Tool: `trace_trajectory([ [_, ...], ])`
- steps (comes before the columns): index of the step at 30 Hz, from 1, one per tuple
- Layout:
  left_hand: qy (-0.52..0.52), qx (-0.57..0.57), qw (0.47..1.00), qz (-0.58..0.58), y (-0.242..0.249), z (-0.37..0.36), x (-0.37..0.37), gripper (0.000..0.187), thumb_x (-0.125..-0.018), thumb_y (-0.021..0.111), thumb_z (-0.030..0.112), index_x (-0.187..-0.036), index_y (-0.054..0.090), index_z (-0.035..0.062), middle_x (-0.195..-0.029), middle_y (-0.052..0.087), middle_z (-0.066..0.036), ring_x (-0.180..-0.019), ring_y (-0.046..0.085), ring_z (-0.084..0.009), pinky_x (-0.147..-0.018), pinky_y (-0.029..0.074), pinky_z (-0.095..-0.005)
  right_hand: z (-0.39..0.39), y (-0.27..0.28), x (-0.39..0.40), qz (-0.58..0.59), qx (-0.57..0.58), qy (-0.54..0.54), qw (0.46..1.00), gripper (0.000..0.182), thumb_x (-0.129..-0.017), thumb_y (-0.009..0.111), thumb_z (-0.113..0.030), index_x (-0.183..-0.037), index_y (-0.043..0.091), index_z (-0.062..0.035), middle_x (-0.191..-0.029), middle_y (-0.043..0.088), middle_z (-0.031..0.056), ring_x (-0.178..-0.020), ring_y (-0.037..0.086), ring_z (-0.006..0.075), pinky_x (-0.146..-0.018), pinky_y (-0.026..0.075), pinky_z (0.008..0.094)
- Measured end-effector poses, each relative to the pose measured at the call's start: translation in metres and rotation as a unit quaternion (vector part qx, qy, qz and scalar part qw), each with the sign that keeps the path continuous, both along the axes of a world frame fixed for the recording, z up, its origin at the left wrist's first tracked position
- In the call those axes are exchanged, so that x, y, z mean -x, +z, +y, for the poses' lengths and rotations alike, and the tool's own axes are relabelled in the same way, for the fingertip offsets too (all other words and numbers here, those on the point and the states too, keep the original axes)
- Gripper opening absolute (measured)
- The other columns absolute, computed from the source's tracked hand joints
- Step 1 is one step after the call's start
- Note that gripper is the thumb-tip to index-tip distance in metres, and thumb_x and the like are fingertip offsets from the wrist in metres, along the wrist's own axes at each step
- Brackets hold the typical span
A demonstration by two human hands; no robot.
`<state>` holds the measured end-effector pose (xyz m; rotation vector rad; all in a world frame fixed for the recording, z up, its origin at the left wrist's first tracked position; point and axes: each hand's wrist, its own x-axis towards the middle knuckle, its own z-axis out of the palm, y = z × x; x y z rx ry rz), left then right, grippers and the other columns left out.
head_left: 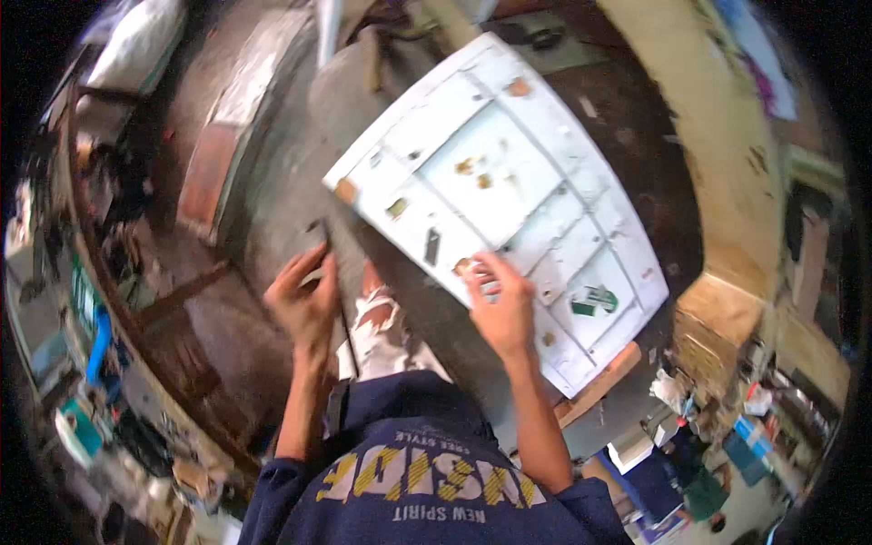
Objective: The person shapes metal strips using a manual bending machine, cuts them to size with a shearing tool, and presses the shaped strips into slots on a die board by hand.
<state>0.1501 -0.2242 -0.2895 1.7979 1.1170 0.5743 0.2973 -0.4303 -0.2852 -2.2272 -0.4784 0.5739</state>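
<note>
My left hand (304,298) is closed in a pinch, apart from the board. A thin dark strip (349,338) with a bent upper end shows at its fingertips and runs down beside my leg. On the right, my right hand (505,304) has its fingers bent together over the near edge of a large white panel (427,113). Something small and pale shows under those fingers; I cannot tell what it is. Dark grid lines, brown patches and a green mark (592,300) cover the panel. A small dark rectangular piece (432,245) lies near the right hand.
A wooden piece (607,380) shows under the panel's right corner. Long yellowish boards (718,163) curve along the right side. Shelving with cluttered goods and a blue item (98,345) stands left. At the lower right is another person (707,498) beside a bench.
</note>
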Motion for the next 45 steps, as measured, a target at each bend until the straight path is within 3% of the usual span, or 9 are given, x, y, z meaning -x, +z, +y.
trace_trajectory([
  [15,-0.338,-0.036,0.94,0.022,0.001,0.148,-0.015,0.029,-0.094,0.063,0.014,-0.118,0.069,-0.0006,-0.115,0.071,-0.017,-0.097,0.069,-0.0241,-0.085,0.057,-0.0342,0.174,-0.114,0.063,-0.333,0.098,-0.317,0.883,0.039,-0.081,0.063,-0.013,-0.113,0.055,0.0096,-0.104,0.06,0.0241,-0.103,0.055,0.0375,-0.087,0.04,0.0592],
  [19,-0.432,-0.059,0.896,0.085,-0.012,0.19,-0.057,0.027,-0.095,0.062,0.015,-0.115,0.071,-0.001,-0.109,0.072,-0.017,-0.093,0.07,-0.0234,-0.082,0.058,-0.033,0.107,0.0,0.052,-0.007,0.038,-0.108,0.993,0.043,-0.076,0.066,-0.005,-0.116,0.054,0.0073,-0.091,0.064,0.0183,-0.093,0.064,0.035,-0.084,0.045,0.0474],
  [22,-0.522,-0.117,0.838,0.111,0.013,0.172,-0.104,0.026,-0.096,0.062,0.015,-0.114,0.072,-0.001,-0.106,0.073,-0.017,-0.091,0.071,-0.0226,-0.079,0.058,-0.0338,0.052,-0.016,0.091,-0.102,-0.034,-0.346,0.932,0.033,-0.093,0.055,-0.017,-0.117,0.056,0.005,-0.098,0.066,0.0233,-0.092,0.066,0.0378,-0.085,0.048,0.0501],
  [23,-0.574,-0.191,0.788,0.111,0.02,0.16,-0.11,0.026,-0.096,0.062,0.015,-0.114,0.072,-0.0007,-0.105,0.074,-0.016,-0.09,0.071,-0.0221,-0.077,0.057,-0.0347,0.009,0.032,0.096,0.187,-0.097,-0.531,0.821,0.03,-0.099,0.051,-0.024,-0.115,0.062,-0.0008,-0.095,0.068,0.0178,-0.088,0.066,0.0325,-0.077,0.051,0.043],
  [29,-0.625,-0.143,0.763,0.078,0.058,0.064,-0.128,0.024,-0.093,0.069,0.015,-0.107,0.073,-0.0036,-0.085,0.072,-0.01,-0.076,0.064,-0.0127,-0.066,0.052,-0.0288,-0.139,0.006,0.199,-0.094,0.21,-0.459,0.858,0.034,-0.089,0.067,-0.014,-0.122,0.061,-0.0082,-0.07,0.064,0.0081,-0.057,0.06,0.0229,-0.053,0.048,0.035],
  [31,-0.616,-0.122,0.775,0.073,0.051,0.064,-0.119,0.023,-0.091,0.071,0.014,-0.105,0.074,-0.0042,-0.081,0.072,-0.01,-0.074,0.063,-0.0119,-0.064,0.051,-0.0293,-0.2,-0.021,0.235,-0.156,-0.056,-0.607,0.777,0.029,-0.091,0.062,-0.014,-0.118,0.06,-0.0048,-0.089,0.065,0.0085,-0.076,0.062,0.023,-0.068,0.051,0.0345],
  [34,-0.596,-0.14,0.79,0.042,0.043,0.071,-0.088,0.019,-0.089,0.072,0.006,-0.105,0.074,-0.0027,-0.081,0.071,-0.01,-0.073,0.064,-0.0127,-0.065,0.051,-0.0284,-0.299,-0.055,0.288,-0.153,-0.622,-0.631,0.437,0.03,-0.093,0.058,-0.01,-0.122,0.055,-0.0016,-0.11,0.059,0.0084,-0.096,0.06,0.0249,-0.091,0.052,0.0397],
  [40,-0.379,-0.081,0.911,0.142,0.058,0.06,0.011,0.019,-0.087,0.069,0.003,-0.104,0.074,-0.003,-0.087,0.074,-0.009,-0.074,0.069,-0.0181,-0.067,0.053,-0.0294,-0.375,-0.051,0.282,-0.078,0.044,-0.553,0.828,0.036,-0.09,0.068,-0.009,-0.125,0.064,-0.001,-0.106,0.071,0.0124,-0.095,0.067,0.0221,-0.088,0.053,0.0327],
  [45,-0.289,-0.103,0.93,0.201,0.053,0.061,0.076,0.015,-0.084,0.076,0.011,-0.096,0.078,0.002,-0.086,0.075,-0.015,-0.075,0.072,-0.0195,-0.068,0.054,-0.0317,-0.406,-0.032,0.235,-0.08,-0.041,-0.544,0.834,0.032,-0.097,0.063,-0.015,-0.126,0.063,-0.0008,-0.106,0.07,0.0122,-0.092,0.067,0.0195,-0.084,0.055,0.0302],
])
